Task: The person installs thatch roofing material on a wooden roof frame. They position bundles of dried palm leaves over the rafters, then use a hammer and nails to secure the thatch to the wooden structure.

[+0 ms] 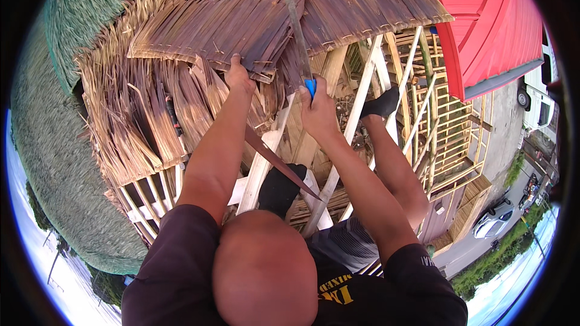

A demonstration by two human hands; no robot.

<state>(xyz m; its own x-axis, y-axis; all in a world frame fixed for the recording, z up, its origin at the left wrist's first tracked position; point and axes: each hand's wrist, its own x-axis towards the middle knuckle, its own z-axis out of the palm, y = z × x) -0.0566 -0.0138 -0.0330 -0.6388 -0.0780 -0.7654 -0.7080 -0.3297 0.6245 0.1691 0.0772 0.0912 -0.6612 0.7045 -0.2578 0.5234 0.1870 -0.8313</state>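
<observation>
My left hand [240, 75] grips the lower edge of a brown thatch panel [199, 27] made of overlapping dry leaves, its fingers mostly hidden. To its right, my right hand [319, 108] is closed round a small bright blue object [310, 87], mostly covered by the fingers; its kind I cannot make out. A long, thin greyish strip [295, 21] slants down across the panels to the blue object. Below my hands, a loose dark leaf strip [278, 160] hangs diagonally over the pale roof timbers [269, 151].
My dark-covered feet [281, 190] [380, 104] are on the open wooden framing. A black-and-orange tool [172, 115] lies on lower thatch [127, 102] at left. A red metal roof [495, 30] rises at right, above a parked white vehicle [538, 96]. Gaps between the timbers show lower framing.
</observation>
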